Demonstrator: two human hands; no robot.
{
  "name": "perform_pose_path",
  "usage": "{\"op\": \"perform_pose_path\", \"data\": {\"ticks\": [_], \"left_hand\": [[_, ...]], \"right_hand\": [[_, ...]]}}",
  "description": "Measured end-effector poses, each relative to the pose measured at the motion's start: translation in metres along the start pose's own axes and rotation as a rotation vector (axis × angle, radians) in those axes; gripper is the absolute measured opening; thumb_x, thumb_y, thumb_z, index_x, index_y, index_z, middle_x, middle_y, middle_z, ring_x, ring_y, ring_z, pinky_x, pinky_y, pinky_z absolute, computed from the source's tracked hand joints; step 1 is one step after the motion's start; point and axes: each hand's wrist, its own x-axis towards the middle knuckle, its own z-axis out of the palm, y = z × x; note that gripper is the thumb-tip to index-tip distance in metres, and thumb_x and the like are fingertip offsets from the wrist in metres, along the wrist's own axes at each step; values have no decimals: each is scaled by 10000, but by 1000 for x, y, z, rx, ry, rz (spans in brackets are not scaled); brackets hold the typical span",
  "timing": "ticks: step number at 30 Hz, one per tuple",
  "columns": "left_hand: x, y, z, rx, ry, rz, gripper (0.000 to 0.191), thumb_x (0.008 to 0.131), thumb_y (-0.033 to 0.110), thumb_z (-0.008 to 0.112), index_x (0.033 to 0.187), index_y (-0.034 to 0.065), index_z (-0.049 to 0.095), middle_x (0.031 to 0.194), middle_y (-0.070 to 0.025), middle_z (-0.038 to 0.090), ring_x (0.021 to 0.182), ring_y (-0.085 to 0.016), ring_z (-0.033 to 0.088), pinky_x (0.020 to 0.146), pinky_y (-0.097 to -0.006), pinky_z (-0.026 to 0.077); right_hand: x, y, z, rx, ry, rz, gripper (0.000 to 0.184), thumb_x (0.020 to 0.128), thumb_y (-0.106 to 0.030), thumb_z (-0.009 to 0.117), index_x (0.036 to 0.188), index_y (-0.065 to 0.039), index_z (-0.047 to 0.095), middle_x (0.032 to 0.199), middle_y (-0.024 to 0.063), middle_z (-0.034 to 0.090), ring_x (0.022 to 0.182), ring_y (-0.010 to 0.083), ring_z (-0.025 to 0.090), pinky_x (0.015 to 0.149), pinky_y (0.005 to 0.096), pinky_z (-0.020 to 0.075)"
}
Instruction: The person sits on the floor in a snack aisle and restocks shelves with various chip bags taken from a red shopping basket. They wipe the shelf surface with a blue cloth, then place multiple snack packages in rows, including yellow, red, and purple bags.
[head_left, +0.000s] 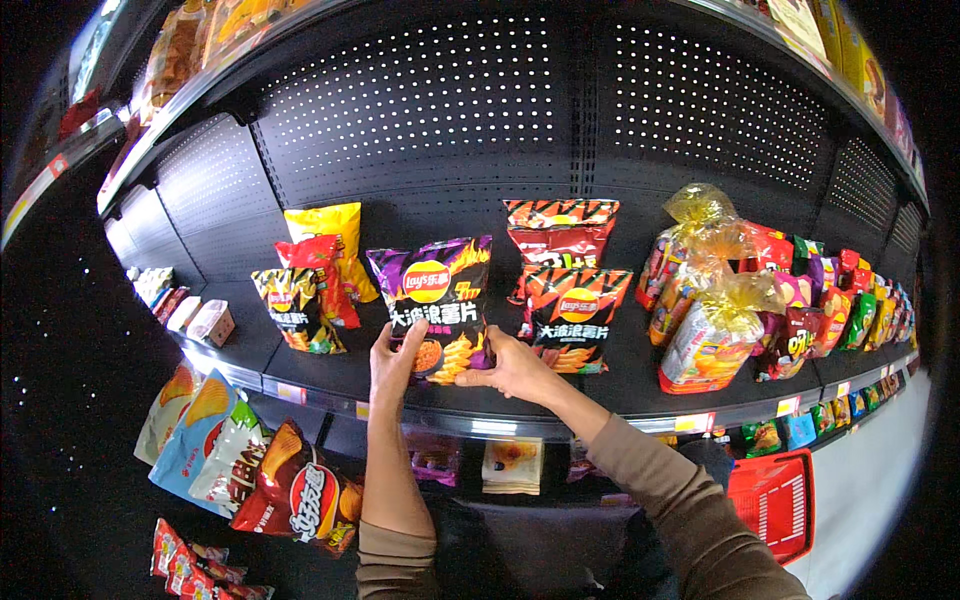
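Both my hands grip a purple and black bag of Lay's potato chips (442, 289) at the front of a black store shelf (465, 390). My left hand (396, 356) has its thumb across the bag's lower left front. On the lower right side, my right hand (514, 364) pinches it with the thumb in front; the fingers behind are partly hidden. Right of the bag stands an orange and black Lay's bag (577, 322), with a dark red snack bag (559, 244) behind it. To the left are a smaller Lay's bag (294, 307), a red bag (319, 266) and a yellow bag (334, 225).
Gift bundles with gold wrap (712, 330) and several snack bags (832, 307) stand farther right. Below the shelf edge at left hang large chip bags (300, 487). A red shopping basket (772, 502) sits on the floor at lower right. Perforated back panels (420, 97) rise behind.
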Motion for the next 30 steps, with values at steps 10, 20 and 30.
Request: {"op": "perform_pose_path", "data": {"ticks": [10,20,30], "left_hand": [[42,-69,10,691,336,79,845,782,700,714,1354,89,601,1151,-248,589,1106,-410,586,948,-509,465],[83,-98,46,490,351,119,862,881,581,685,1515,67,408,1352,-278,513,1253,-449,481,1052,-541,389],[114,-140,59,63,147,119,777,907,191,727,1563,58,333,1406,-265,496,1250,-311,568,1012,-405,483]], "right_hand": [[84,76,51,-24,230,-103,720,717,-275,898,1252,-6,499,1004,157,714,841,285,718,732,390,561],[121,81,52,-216,427,77,684,757,-311,854,1283,-66,494,1097,221,710,1056,412,675,867,479,543],[175,89,51,-195,588,25,740,806,-207,794,1437,-65,434,1313,178,633,1188,383,619,969,455,509]]}}
